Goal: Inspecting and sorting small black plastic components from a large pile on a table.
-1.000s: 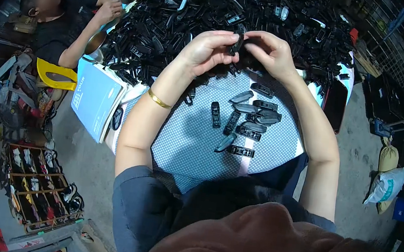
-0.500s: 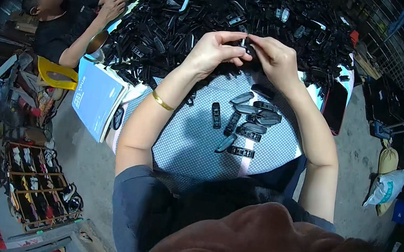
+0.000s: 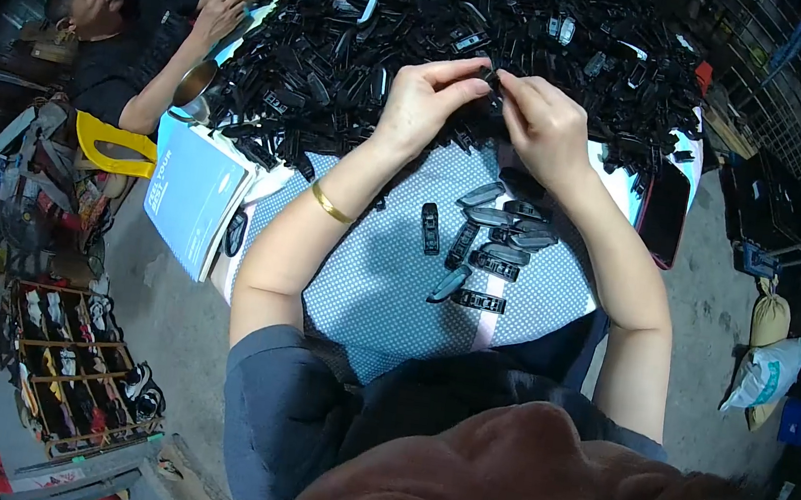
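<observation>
My left hand (image 3: 420,108) and my right hand (image 3: 546,120) meet above the near edge of a large heap of black plastic parts (image 3: 344,58). Between both sets of fingertips is a small black plastic part (image 3: 489,78), mostly hidden by the fingers. Thumb and index finger are pinched on each hand. Below them, on a patterned light cloth (image 3: 367,276), lie several black oblong parts (image 3: 504,253), some with grey smooth faces and some showing slotted insides. One such part (image 3: 430,229) sits a little apart on the left.
A blue-and-white book (image 3: 192,199) lies at the table's left, by a metal cup (image 3: 195,87) and a yellow handle-like piece (image 3: 98,145). A dark phone-like slab (image 3: 663,214) rests at the right edge. Across the left corner, a co-worker (image 3: 112,35) handles something small.
My left thumb and index finger have closed nearer together, and the pale glint between my hands is no longer visible. Both hands stay in nearly the same place; the loose parts have not moved.
</observation>
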`<act>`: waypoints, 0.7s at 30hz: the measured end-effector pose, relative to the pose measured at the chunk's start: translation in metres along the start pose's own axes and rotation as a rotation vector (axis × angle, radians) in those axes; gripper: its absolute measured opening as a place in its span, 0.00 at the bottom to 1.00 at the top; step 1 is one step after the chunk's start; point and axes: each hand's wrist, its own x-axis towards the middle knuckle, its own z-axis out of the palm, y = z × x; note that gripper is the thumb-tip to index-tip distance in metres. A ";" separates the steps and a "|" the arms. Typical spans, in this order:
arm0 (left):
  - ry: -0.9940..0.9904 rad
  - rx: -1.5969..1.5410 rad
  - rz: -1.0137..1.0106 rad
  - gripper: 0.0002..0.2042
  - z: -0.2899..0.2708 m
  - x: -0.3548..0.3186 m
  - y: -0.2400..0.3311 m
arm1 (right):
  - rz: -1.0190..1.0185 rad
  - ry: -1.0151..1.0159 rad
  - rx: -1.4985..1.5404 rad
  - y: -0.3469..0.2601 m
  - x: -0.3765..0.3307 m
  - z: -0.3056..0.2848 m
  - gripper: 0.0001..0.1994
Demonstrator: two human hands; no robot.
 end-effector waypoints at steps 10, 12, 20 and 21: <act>-0.094 -0.197 -0.032 0.12 -0.007 0.004 -0.004 | 0.652 -0.517 0.706 0.008 -0.001 0.003 0.14; -0.105 -0.210 -0.003 0.11 -0.009 0.004 -0.005 | 0.606 -0.439 0.707 0.003 -0.003 0.004 0.14; -0.233 -0.059 -0.202 0.12 -0.019 0.010 0.006 | 0.379 -0.593 0.640 0.028 0.001 -0.010 0.13; -0.309 0.091 -0.189 0.12 -0.021 0.006 0.014 | 0.432 -0.620 0.518 0.036 0.002 -0.016 0.13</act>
